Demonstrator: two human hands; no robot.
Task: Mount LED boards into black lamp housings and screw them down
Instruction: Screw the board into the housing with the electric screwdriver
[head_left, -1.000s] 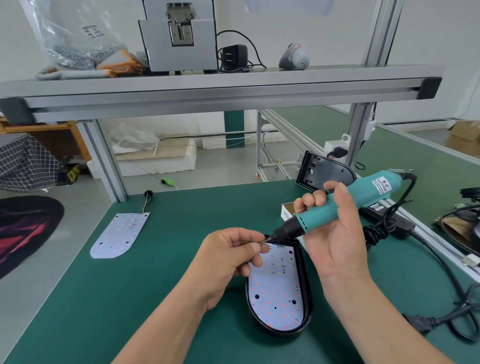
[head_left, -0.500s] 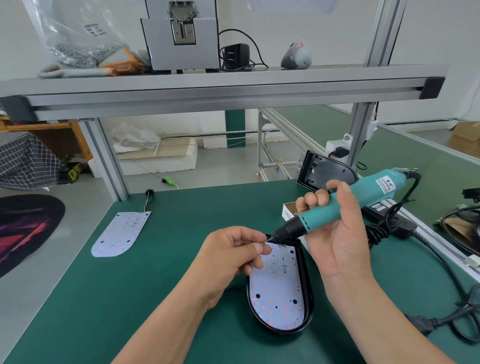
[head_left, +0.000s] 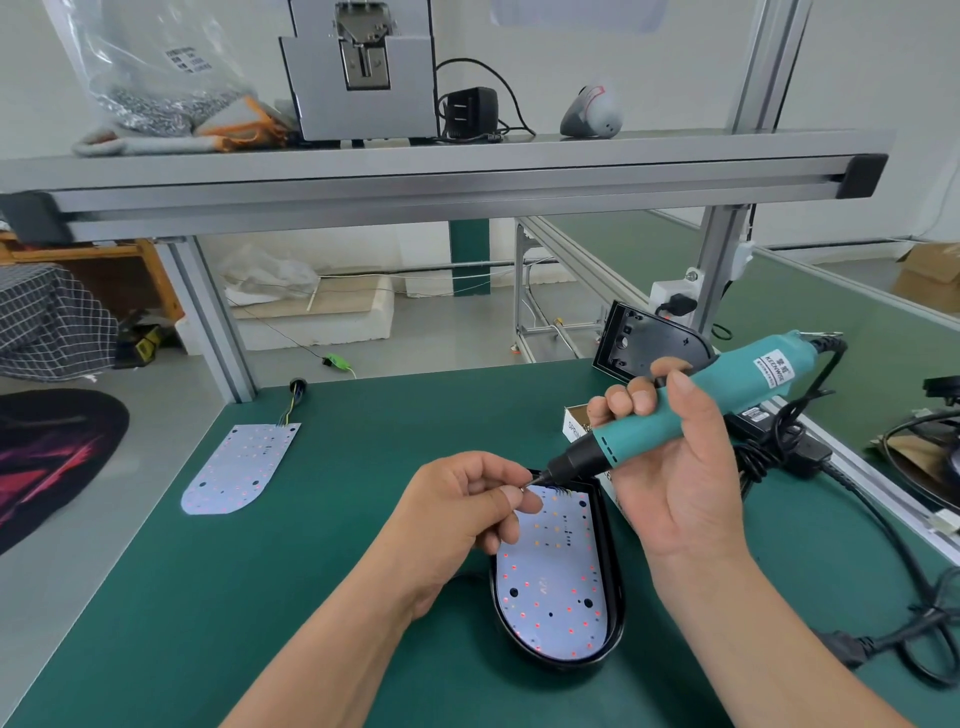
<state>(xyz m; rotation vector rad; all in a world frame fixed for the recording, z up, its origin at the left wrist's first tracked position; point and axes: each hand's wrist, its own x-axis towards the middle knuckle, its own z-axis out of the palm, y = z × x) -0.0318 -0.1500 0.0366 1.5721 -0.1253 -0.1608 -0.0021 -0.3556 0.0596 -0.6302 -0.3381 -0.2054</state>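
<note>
**Board seated in housing, driver tip at its straight end**

The white, red-dotted LED board (head_left: 550, 587) lies inside the black round-ended plastic lamp housing (head_left: 616, 582) on the green table mat (head_left: 337, 571). The left hand (head_left: 457, 514) hides the board's upper left corner. Its thumb and forefinger pinch a tiny metal piece (head_left: 521, 488), too small to identify, against the tip of the teal electric screwdriver (head_left: 748, 371). The right hand (head_left: 675, 483) grips the screwdriver above the housing and mostly hides a small white box (head_left: 574, 421) behind it.
</note>
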